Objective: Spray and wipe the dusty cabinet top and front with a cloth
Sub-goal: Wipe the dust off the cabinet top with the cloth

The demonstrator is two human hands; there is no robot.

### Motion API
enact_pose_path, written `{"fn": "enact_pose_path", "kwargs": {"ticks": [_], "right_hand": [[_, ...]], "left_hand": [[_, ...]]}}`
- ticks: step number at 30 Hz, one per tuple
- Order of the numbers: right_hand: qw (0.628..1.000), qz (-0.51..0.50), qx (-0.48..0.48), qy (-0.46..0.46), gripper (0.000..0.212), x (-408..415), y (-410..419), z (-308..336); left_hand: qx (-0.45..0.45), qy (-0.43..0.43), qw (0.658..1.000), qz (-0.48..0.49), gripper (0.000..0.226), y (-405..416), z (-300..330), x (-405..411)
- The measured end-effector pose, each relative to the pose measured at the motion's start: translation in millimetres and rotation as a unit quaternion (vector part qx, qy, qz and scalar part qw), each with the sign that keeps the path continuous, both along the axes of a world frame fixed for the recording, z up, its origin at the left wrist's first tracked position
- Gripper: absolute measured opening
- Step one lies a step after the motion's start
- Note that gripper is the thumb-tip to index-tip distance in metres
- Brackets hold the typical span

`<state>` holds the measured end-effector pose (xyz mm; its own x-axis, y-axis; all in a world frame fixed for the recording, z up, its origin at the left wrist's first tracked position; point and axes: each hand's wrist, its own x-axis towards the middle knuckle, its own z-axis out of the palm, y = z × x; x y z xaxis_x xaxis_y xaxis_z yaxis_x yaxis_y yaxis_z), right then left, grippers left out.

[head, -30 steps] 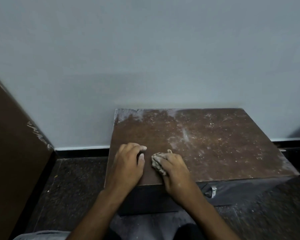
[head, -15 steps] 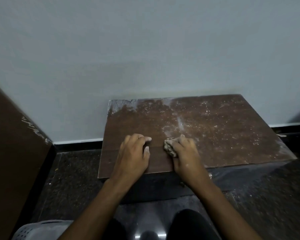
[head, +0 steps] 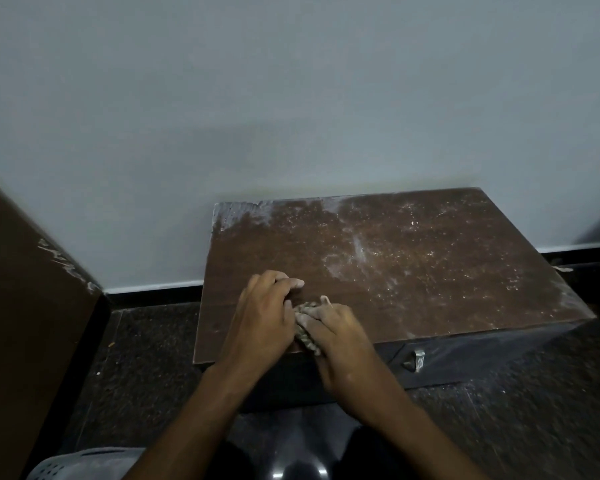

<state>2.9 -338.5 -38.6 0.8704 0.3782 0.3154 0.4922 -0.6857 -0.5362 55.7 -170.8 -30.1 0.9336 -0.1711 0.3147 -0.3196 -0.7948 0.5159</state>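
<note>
Low brown cabinet (head: 413, 271) sits against the grey wall (head: 291, 98), its long axis running left to right, front face toward you. Top is dusty at centre, right and back-left corner; darker and cleaner on the near-left part. Your left hand (head: 262, 320) lies palm down near the front-left of the top, fingers loosely curled, gripping nothing. Your right hand (head: 333, 327) is closed around the bunched cloth (head: 303, 332), pressing it to the top at the front edge, touching your left hand. Metal handle (head: 417, 359) shows on the front
</note>
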Motion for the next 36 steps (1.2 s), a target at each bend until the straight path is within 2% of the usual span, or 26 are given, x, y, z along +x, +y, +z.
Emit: {"fn": "enact_pose_path", "kwargs": {"ticks": [3,8,13,15,18,21,23,26,29,33,34,36], "right_hand": [[1.000,0.012,0.006,0.007,0.038,21,-4,5],[0.999,-0.027,-0.030,-0.003,0.031,106,29,7],[0.997,-0.042,-0.061,-0.005,0.025,152,93,13],[0.999,-0.009,-0.049,-0.007,0.020,138,115,17],[0.992,0.123,-0.021,0.009,0.016,85,124,15],[0.973,0.231,-0.023,0.020,0.029,51,96,9],[0.981,0.194,-0.023,-0.001,0.036,68,74,7],[0.999,0.040,-0.012,-0.014,0.027,115,56,13],[1.000,-0.011,-0.011,-0.021,0.020,130,83,17],[0.986,0.161,-0.032,-0.028,0.020,93,136,9],[0.981,0.186,-0.041,-0.030,0.021,97,139,7],[0.984,0.165,-0.053,-0.030,0.019,123,137,6]], "left_hand": [[-0.004,-0.014,1.000,0.020,0.030,18,-1,1],[0.016,-0.017,0.999,0.041,0.029,47,8,13],[0.001,0.006,0.991,0.134,0.030,84,12,34],[-0.021,-0.001,0.990,0.142,0.027,91,11,35],[-0.094,0.000,0.983,0.156,0.039,96,9,30],[-0.125,-0.007,0.979,0.162,0.052,101,3,23],[-0.146,-0.005,0.976,0.164,0.052,103,1,18],[-0.157,0.004,0.976,0.153,0.049,99,5,10],[-0.167,0.025,0.974,0.154,0.042,103,5,8],[-0.190,0.050,0.959,0.203,0.034,114,-3,9],[-0.191,0.056,0.957,0.209,0.034,116,-5,9],[-0.186,0.058,0.959,0.206,0.031,120,-9,9]]}}
